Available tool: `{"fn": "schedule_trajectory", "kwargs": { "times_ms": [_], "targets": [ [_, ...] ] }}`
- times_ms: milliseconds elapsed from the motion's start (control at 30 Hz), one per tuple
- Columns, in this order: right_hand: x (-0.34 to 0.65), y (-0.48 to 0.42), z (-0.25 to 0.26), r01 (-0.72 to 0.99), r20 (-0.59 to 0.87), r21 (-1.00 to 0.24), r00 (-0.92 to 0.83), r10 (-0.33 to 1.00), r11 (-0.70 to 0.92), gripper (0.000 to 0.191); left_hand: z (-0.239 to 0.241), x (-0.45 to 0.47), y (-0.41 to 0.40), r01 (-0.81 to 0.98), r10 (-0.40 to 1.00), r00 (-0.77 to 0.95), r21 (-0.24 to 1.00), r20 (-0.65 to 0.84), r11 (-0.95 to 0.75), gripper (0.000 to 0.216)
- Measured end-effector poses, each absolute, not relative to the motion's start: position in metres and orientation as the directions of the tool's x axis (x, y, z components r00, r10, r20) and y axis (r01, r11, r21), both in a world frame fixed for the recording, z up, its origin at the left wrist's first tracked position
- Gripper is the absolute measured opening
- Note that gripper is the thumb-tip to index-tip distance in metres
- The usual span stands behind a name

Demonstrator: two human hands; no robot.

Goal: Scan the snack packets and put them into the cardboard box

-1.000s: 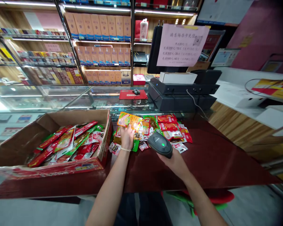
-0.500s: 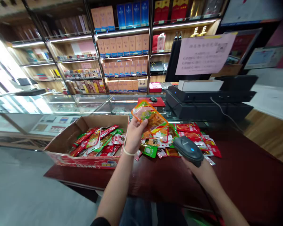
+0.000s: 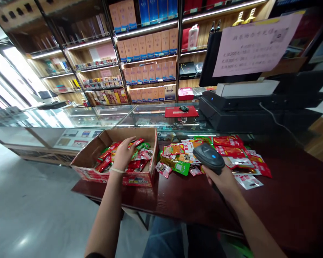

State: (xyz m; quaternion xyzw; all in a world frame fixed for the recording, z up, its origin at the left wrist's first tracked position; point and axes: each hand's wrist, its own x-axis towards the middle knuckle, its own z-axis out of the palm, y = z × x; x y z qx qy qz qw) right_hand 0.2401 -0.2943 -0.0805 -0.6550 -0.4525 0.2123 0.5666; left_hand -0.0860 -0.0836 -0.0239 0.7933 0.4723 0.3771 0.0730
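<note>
My left hand (image 3: pixel 123 156) is over the cardboard box (image 3: pixel 115 175), just above the snack packets (image 3: pixel 142 156) inside. Its fingers are stretched out and slightly apart, and I see nothing between them. My right hand (image 3: pixel 226 179) grips a dark barcode scanner (image 3: pixel 208 156), whose blue light is lit. The scanner's head points left over a spread of red, green and white snack packets (image 3: pixel 181 166) on the dark red table (image 3: pixel 183 193). Beneath the hand hangs the scanner's cord.
Behind the table runs a glass display counter (image 3: pixel 140 111) with a red mouse pad (image 3: pixel 174 111) and a mouse on it. A monitor with a pink paper sign (image 3: pixel 255 46) stands at the right, by a black cash-register unit (image 3: pixel 231 111). Shelves of boxes (image 3: pixel 150 46) fill the back wall.
My left hand has moved left from above the loose packets to the box, and the orange-edged packet is no longer seen in it. My right hand still holds the scanner.
</note>
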Motion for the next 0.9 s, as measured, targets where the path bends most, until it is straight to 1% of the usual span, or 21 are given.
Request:
{"fn": "schedule_trajectory", "kwargs": {
  "times_ms": [133,200,300,367,433,567,700,900],
  "targets": [
    [0.244,-0.299,-0.082,0.328,0.212,-0.944,0.526,0.823,0.034,0.037,-0.021,-0.080,-0.093,0.697,0.806,0.336,0.447,0.488,-0.561,0.036],
    [0.248,-0.304,-0.080,0.280,0.169,-0.960,0.555,0.815,0.008,0.037,-0.016,-0.078,-0.097,0.700,0.795,0.366,0.420,0.484,-0.578,0.037],
    [0.258,-0.312,-0.076,0.223,0.144,-0.975,0.571,0.808,0.016,0.038,-0.008,-0.067,-0.106,0.688,0.721,0.402,0.333,0.565,-0.645,0.040],
    [0.268,-0.318,-0.074,0.226,0.153,-0.974,0.600,0.785,0.018,0.037,-0.001,-0.053,-0.116,0.658,0.664,0.439,0.287,0.605,-0.696,0.039],
    [0.281,-0.325,-0.073,0.231,0.162,-0.973,0.635,0.755,0.014,0.037,0.004,-0.030,-0.128,0.605,0.615,0.487,0.268,0.620,-0.750,0.038],
    [0.315,-0.338,-0.072,0.227,0.184,-0.973,0.694,0.696,0.030,0.037,0.002,0.035,-0.150,0.483,0.550,0.561,0.294,0.619,-0.825,0.035],
    [0.359,-0.342,-0.067,0.245,0.232,-0.967,0.738,0.633,0.069,0.036,-0.018,0.111,-0.157,0.366,0.502,0.620,0.344,0.603,-0.865,0.032],
    [0.419,-0.333,-0.068,0.255,0.272,-0.959,0.712,0.647,0.123,0.042,-0.053,0.213,-0.162,0.251,0.437,0.689,0.375,0.579,-0.892,0.031]
  ]
}}
